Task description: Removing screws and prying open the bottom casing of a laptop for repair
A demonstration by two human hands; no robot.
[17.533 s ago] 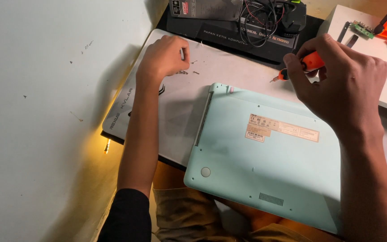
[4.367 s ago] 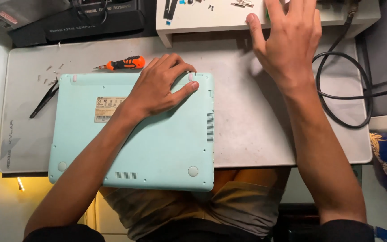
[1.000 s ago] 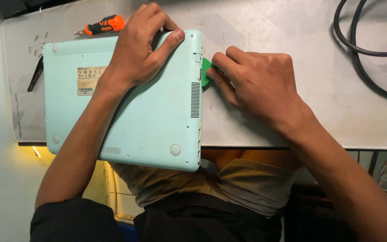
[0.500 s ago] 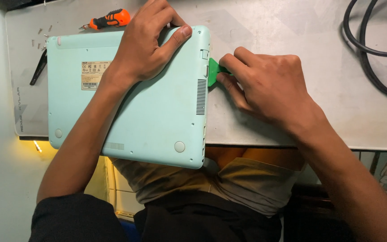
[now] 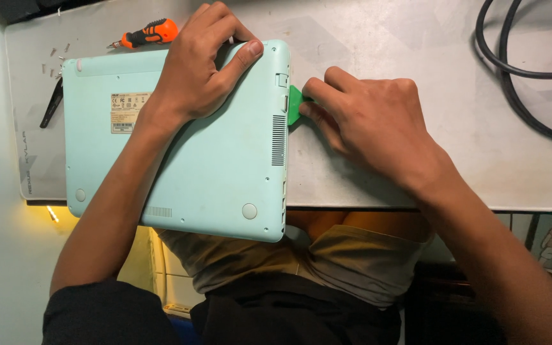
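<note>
Hands: left [image 5: 202,70] presses laptop [image 5: 180,147], right [image 5: 368,124] pinches green pick [image 5: 294,104].

Under our left hand [image 5: 202,67]: a patch of the mint-green laptop [image 5: 180,153]'s top corner, covered. Within our right hand [image 5: 368,128]: most of the green pry pick [image 5: 294,104], only its edge showing. Far right of that hand: black cable [image 5: 512,83], cut by the frame. Left of our left hand: small screws [image 5: 55,56], too tiny to count; dark tool [image 5: 51,102], kind unclear.
</note>
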